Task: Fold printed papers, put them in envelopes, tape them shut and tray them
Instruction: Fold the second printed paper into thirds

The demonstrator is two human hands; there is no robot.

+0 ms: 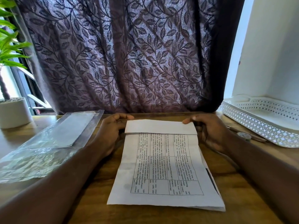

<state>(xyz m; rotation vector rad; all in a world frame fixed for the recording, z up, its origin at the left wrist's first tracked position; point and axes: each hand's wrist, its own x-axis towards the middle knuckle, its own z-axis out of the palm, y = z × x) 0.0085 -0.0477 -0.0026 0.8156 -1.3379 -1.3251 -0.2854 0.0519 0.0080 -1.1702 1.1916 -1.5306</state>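
Printed sheet (163, 167): flat, centre of table, long axis running near to far. White matte paper, black ruled grid of text cells, print turned sideways. Far edge turned over toward the near side into a narrow blank flap (160, 126), crease straight, left corner slightly lifted. More sheets (210, 173) underneath, showing past the right and near edges, with a dark printed band on the right.

Left hand (111, 131): at the flap's far-left corner, thumb (124, 117) laid across the top, remaining fingers curled under the paper, pinching the fold. Right hand (208, 131): mirrored at the far-right corner, thumb (188, 121) on top of the flap, fingers curled below and partly hidden, also pinching. Bare forearms entering from both near corners.

Table (90, 199): wood, warm brown, visible grain.

Left: clear crinkled plastic sleeve (48, 143), glossy, holding a flat pale rectangle; contents not identifiable.

Far right: white tray (262, 125), rectangular, walls pierced in a lattice pattern, set against a plain white wall (275, 46). Thin dark tool (246, 136) just beside its near wall, kind unclear.

Far side: purple woven curtain (126, 54), leaf-and-vine pattern, hanging in soft folds, backlit.

Far left: smooth white cylindrical pot (14, 112) with green long-leaved plant (9, 46).
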